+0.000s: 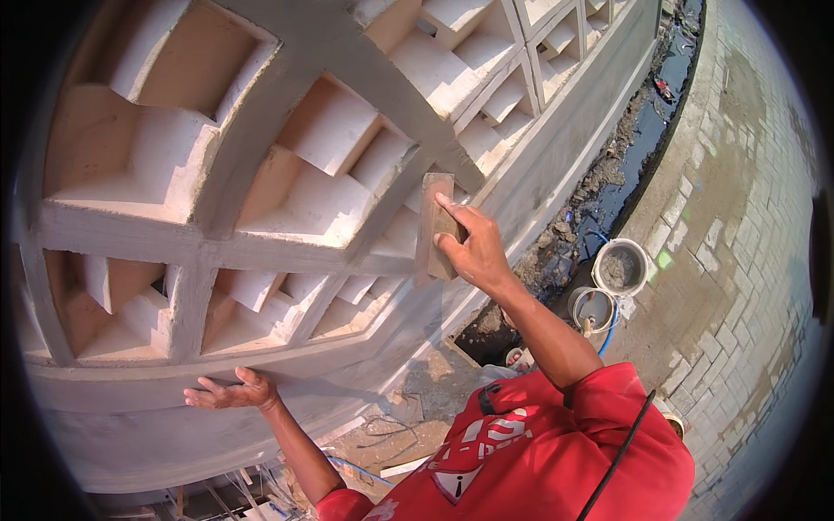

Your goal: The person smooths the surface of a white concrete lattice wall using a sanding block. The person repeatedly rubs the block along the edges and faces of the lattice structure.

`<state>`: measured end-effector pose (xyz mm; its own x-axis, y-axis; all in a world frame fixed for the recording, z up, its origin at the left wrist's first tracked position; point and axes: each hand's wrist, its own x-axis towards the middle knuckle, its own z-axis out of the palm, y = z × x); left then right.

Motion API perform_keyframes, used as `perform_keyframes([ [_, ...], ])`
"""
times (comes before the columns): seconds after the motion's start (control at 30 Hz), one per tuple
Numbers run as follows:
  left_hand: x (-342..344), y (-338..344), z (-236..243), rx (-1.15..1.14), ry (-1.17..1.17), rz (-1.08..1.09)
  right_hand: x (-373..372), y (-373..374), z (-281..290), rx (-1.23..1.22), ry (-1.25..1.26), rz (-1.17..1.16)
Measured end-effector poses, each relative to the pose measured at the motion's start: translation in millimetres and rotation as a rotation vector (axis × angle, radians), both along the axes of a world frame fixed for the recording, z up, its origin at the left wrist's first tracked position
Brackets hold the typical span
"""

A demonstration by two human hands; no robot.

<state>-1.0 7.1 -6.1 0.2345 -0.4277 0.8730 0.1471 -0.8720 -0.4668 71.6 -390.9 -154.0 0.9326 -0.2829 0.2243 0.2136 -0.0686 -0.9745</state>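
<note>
My right hand (476, 247) is closed on a plastering float (434, 201), a flat board with a block handle. The float stands on edge against a grey plastered rib of the openwork wall (208, 240), where pale ventilation blocks (326, 187) sit in recesses between the ribs. My index finger lies along the board and the thumb is on the block. My left hand (233, 391) rests with fingers spread on the smooth grey ledge (130, 386) below the blocks, holding nothing.
Two buckets, one with grey mortar (620, 267) and one with liquid (592, 310), stand at the right by a blue hose (611, 330). A ditch with dark water (638, 148) runs along the wall's foot. Beyond it lies block paving (738, 304). Sticks and debris lie at the lower left.
</note>
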Motion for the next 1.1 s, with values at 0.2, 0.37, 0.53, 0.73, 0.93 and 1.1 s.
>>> perform_keyframes([
  [0.2,-3.9,1.8,0.2,-0.024,0.022,-0.001,-20.8,-60.7,-42.4,0.986,0.228,0.176],
  [0.37,-1.0,2.7,-2.6,-0.053,0.006,-0.016,-1.8,-93.2,-76.1,1.465,0.328,0.366],
  [0.53,0.8,5.0,-7.0,-0.111,-0.003,0.007,15.8,-99.6,-80.8,1.561,0.443,0.376],
  [0.73,-0.3,2.1,-6.0,-0.111,-0.010,0.028,37.9,-96.2,-88.2,1.488,0.425,0.435],
  [0.93,0.5,3.0,-5.2,-0.107,-0.018,0.033,52.6,-82.8,-77.7,1.622,0.483,0.563],
  [1.1,-0.8,0.4,-3.5,-0.111,-0.020,0.033,60.5,-82.0,-42.9,1.686,0.516,0.507],
])
